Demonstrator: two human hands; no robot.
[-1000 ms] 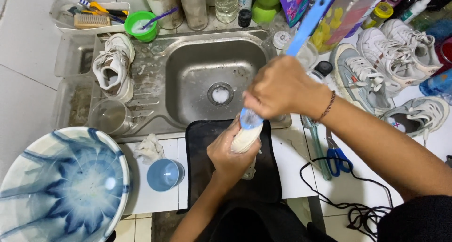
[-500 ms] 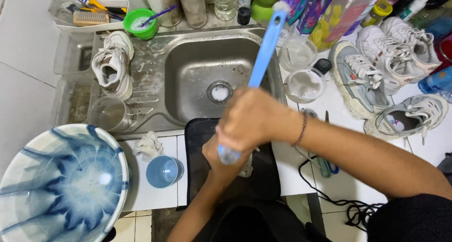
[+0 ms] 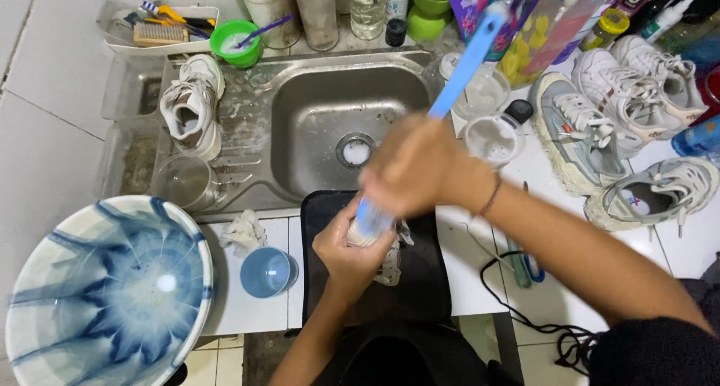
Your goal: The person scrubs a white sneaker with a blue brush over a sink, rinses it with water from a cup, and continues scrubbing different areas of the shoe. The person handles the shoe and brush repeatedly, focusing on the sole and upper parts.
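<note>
Head view: right hand (image 3: 420,168) closed round a blue brush (image 3: 461,67), long axis slanting up-right towards the sink (image 3: 300,101); its head meets a pale item (image 3: 366,234) clasped in left hand (image 3: 349,247) over a black mat (image 3: 420,281), bench edge.

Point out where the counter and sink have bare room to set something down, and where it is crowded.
Free: the sink basin around its drain, and the white counter strip between the blue-and-white bowl and the black mat, below the small blue cup. Crowded: the right counter with sneakers, and the back ledge of bottles.
</note>
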